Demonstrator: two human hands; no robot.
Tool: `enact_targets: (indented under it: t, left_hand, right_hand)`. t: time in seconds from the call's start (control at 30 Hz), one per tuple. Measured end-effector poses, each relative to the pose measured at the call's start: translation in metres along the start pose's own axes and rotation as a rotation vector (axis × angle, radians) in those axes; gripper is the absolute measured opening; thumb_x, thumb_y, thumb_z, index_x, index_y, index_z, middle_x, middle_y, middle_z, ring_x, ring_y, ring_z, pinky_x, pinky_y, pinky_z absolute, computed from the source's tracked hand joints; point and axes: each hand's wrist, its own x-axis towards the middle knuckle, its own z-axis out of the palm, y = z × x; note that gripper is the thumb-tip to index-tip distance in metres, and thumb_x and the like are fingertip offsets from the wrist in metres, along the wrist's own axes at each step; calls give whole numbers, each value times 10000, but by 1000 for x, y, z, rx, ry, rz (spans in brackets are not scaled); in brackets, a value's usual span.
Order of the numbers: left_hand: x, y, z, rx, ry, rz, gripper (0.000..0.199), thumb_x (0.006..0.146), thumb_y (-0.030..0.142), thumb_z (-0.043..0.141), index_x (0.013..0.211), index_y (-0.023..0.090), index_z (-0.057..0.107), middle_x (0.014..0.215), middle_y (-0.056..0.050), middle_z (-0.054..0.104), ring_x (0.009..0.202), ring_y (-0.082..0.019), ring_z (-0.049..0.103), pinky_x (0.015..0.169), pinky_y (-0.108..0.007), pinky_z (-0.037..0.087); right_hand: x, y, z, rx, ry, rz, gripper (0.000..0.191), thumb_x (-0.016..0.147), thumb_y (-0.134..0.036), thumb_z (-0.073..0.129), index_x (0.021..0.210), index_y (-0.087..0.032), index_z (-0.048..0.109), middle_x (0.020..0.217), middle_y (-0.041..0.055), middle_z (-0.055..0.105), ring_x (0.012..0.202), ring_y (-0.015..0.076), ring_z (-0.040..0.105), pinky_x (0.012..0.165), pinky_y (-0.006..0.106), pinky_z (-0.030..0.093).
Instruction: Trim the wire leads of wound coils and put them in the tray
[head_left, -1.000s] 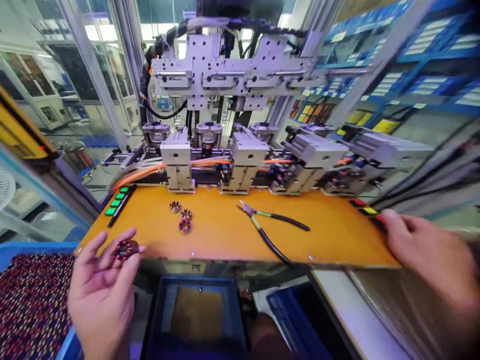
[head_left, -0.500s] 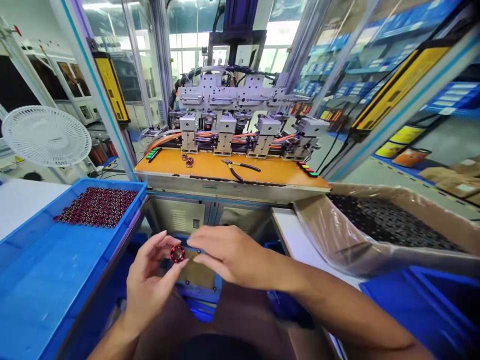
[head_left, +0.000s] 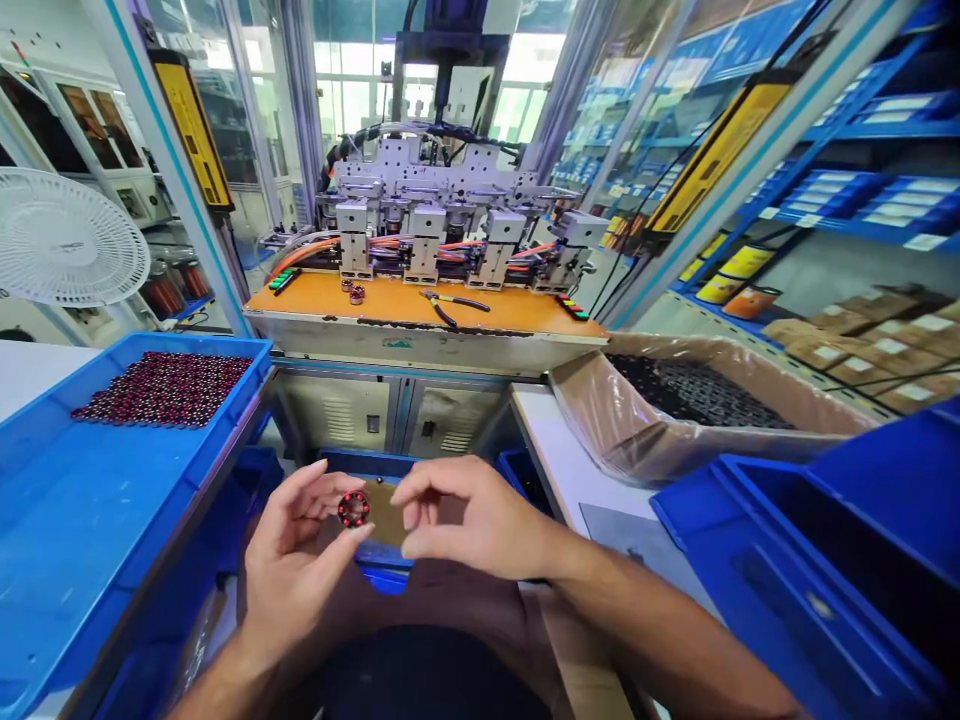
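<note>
Between the thumb and fingers of my left hand [head_left: 296, 545] is a small dark ring-shaped part [head_left: 354, 509] with red spots around its rim, its round face turned toward me. Just to the right of the part, my right hand [head_left: 469, 515] has its thumb and fingers apart, with nothing visible between them and no contact with the ring. Many similar red and dark parts [head_left: 169, 388] lie at the far end of the blue tray [head_left: 90, 520] on the left. A few more [head_left: 357, 294] sit on the orange bench.
The orange bench [head_left: 517, 312] carries pliers [head_left: 454, 303] and a metal fixture machine [head_left: 450, 225]. On the right are a plastic-lined carton [head_left: 585, 415] of dark parts and blue bins [head_left: 780, 580]. A white fan [head_left: 71, 238] stands at left.
The view has shifted, showing more of the right side. My right hand has drawn slightly away from the ring and its fingers have spread. My left hand still holds the ring.
</note>
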Motion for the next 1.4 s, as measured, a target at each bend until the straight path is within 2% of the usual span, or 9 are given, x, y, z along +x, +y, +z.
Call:
enact_targets:
  t: [0.1, 0.2, 0.4, 0.6, 0.83, 0.97, 1.1, 1.23, 1.4]
  left_hand:
    - [-3, -9, 5, 19, -88, 49, 671, 744, 17, 761, 1320, 291, 554, 1068, -39, 761, 966, -164, 743, 822, -249, 631]
    - [-6, -20, 7, 22, -104, 71, 737, 725, -10, 768, 1348, 311, 540, 1095, -30, 734, 981, -149, 731, 859, -241, 620]
    - [-8, -29, -1, -35, -112, -91, 726, 765, -14, 731, 1362, 334, 509, 1075, -16, 715, 915, -120, 734, 793, -201, 625]
    - [-13, -39, 4, -71, -191, -86, 757, 758, -45, 717, 1380, 332, 507, 1117, -32, 734, 1023, -141, 721, 885, -230, 608]
    - [-9, -44, 6, -307, -218, -340, 513, 786, -26, 691, 1187, 294, 671, 1067, -57, 775, 886, -167, 765, 772, -238, 636]
    - [-7, -50, 2, -318, -247, -405, 291, 793, 50, 723, 1004, 248, 756, 1107, -90, 759, 1009, -202, 738, 784, -215, 616]
    - [-4, -52, 4, -307, -303, -397, 297, 806, 178, 750, 1089, 270, 749, 1196, -99, 695, 1068, -211, 700, 837, -253, 601]
    - [-2, -51, 9, -217, -298, -377, 246, 768, 161, 781, 996, 254, 772, 1062, -78, 704, 1030, -182, 681, 857, -231, 570]
    - [-6, -53, 9, -379, -295, -537, 240, 767, 204, 787, 999, 256, 761, 1048, -81, 710, 977, -194, 693, 820, -260, 577]
  right_hand:
    - [12, 7, 4, 249, 112, 188, 398, 607, -385, 893, 799, -163, 623, 689, -31, 608, 607, 88, 533, 566, 215, 428]
    - [18, 23, 16, 406, 131, 249, 385, 632, -408, 870, 723, -165, 586, 649, -41, 589, 586, 79, 510, 563, 214, 404]
    - [1, 54, 28, 616, 228, 316, 369, 771, -467, 769, 715, -167, 562, 570, -41, 552, 539, 83, 486, 568, 240, 367]
    - [7, 42, 15, 522, 147, 346, 377, 648, -365, 875, 795, -166, 590, 720, -39, 579, 648, 87, 505, 631, 240, 378]
    - [-2, 63, 31, 582, 259, 293, 367, 805, -478, 737, 709, -178, 549, 661, -30, 544, 644, 106, 495, 663, 268, 387]
    - [-5, 62, 24, 535, 226, 295, 340, 832, -476, 705, 752, -179, 560, 690, -17, 566, 662, 115, 516, 670, 277, 401]
    - [2, 51, 14, 448, 169, 293, 288, 788, -394, 745, 785, -171, 563, 722, -18, 585, 642, 102, 521, 624, 252, 396]
    - [5, 51, 12, 312, 175, 309, 237, 800, -338, 699, 721, -163, 560, 687, -20, 559, 630, 99, 494, 608, 253, 380]
    - [-2, 58, 2, 350, 114, 306, 261, 823, -374, 673, 698, -168, 572, 672, -23, 535, 630, 98, 461, 596, 253, 362]
